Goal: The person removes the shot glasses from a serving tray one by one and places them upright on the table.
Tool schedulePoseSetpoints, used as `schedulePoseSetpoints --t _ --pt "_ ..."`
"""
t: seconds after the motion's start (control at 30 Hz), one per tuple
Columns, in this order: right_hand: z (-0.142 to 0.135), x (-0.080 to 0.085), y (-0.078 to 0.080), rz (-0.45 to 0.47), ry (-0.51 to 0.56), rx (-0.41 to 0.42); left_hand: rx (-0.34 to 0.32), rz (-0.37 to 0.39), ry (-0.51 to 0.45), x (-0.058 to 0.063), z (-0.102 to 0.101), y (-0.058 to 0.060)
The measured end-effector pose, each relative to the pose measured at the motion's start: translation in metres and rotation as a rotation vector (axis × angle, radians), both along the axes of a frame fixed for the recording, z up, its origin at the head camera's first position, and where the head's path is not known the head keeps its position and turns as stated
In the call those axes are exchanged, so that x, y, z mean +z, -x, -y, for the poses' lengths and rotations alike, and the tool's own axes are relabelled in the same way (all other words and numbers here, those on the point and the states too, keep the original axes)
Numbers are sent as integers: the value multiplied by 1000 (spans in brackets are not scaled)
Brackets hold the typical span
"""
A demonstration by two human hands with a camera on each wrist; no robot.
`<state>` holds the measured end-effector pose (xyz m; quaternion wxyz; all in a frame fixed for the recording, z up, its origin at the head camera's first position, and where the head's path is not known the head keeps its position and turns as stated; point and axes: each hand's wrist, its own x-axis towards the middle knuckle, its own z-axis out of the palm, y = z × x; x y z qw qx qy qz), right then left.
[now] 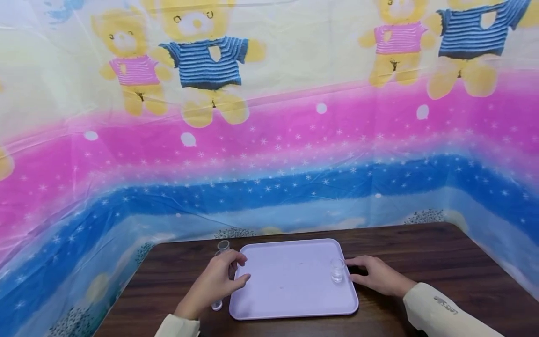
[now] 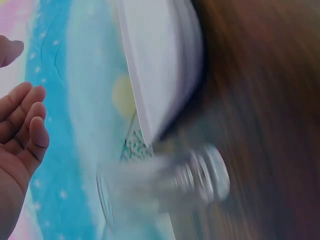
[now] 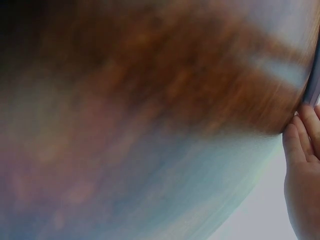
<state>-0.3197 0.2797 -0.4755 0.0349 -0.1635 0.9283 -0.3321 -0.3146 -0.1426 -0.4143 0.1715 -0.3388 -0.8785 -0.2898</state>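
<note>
A pale lilac tray (image 1: 290, 281) lies flat on the table. One small clear glass (image 1: 337, 271) stands upright on it, close to the right rim. My left hand (image 1: 216, 279) hovers by the tray's left edge, thumb and fingers spread in a loose curve around nothing. Partly hidden behind that hand is a row of clear glasses (image 1: 223, 245); the base of another glass (image 1: 216, 306) shows below it. In the left wrist view, a blurred glass (image 2: 207, 172) stands near the palm. My right hand (image 1: 381, 276) has its fingertips at the tray's right rim, beside the glass.
The dark wooden table (image 1: 400, 248) extends around the tray on both sides. Behind it hangs a printed cloth (image 1: 269, 187) with bears and snowflakes, which also wraps the left and right sides of the table.
</note>
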Motion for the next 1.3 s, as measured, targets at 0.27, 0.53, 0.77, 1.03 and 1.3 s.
schedulePoseSetpoints --t 0.27,0.53,0.77,1.03,1.3 --pt "1 -2 0 3 -1 -6 -48 27 4 -3 -26 7" --pt "3 -1 -1 13 -2 -24 -91 50 17 -3 -51 12" --pt "2 -1 0 18 -2 -32 -158 105 11 -8 -87 21" --pt "1 0 1 15 -18 -57 -174 165 61 -11 -135 28" --pt "0 -1 0 -33 -29 -22 -173 209 128 -8 -177 31"
